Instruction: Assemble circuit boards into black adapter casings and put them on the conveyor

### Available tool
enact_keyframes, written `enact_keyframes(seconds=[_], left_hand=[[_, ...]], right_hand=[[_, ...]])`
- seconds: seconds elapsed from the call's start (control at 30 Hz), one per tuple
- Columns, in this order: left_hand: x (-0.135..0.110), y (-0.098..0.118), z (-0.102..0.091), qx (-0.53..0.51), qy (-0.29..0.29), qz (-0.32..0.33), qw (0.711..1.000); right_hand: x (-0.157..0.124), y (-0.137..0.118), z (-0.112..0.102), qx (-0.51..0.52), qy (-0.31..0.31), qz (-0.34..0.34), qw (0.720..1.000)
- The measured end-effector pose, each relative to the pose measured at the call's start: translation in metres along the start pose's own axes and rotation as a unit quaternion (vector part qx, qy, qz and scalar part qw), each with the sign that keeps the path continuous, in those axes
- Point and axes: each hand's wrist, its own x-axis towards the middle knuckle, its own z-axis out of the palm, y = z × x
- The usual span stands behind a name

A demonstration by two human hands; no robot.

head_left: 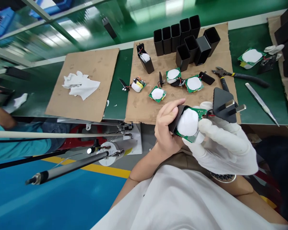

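Observation:
My bare left hand (166, 129) grips a black plastic housing (175, 123) at the table's near edge. My right hand (224, 148), in a white glove, holds a green circuit board (198, 112) with a white pad (188, 123) on it, pressed against that housing. A black plug cap with metal prongs (224, 102) hangs off the board by short wires, just above my right fingers.
Several green boards with white pads (175, 80) lie on a cardboard sheet (144, 105), with black housings (182, 40) standing behind. Pliers (240, 76) and tweezers (261, 102) lie to the right. A white cloth (80, 84) rests on another cardboard sheet. Another person's arm (0, 115) is at left.

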Motion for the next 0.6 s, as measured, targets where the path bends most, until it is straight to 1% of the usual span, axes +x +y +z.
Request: enact_keyframes(seconds=[0.13,0.2,0.27,0.4,0.53,0.6], left_hand=[[-0.001,0.001,-0.001,0.008,-0.007,-0.010,1.000],[0.000,0.002,-0.001,0.000,-0.009,-0.012,1.000],[0.002,0.004,-0.001,-0.004,-0.011,-0.015,1.000],[0.008,0.008,-0.002,-0.001,-0.012,-0.023,1.000],[0.012,0.012,-0.002,-0.016,-0.012,-0.015,1.000],[0.013,0.013,-0.002,-0.028,-0.018,-0.013,0.999]], right_hand=[[0.003,0.001,0.005,0.004,0.034,0.006,0.999],[0.005,0.002,0.005,0.017,0.038,0.002,0.999],[0.006,0.001,0.003,0.024,0.029,-0.007,0.999],[0.006,-0.003,-0.002,0.020,0.015,0.004,1.000],[0.002,-0.003,-0.006,0.000,-0.038,0.023,0.999],[0.000,-0.004,-0.008,-0.011,-0.051,0.030,0.998]])
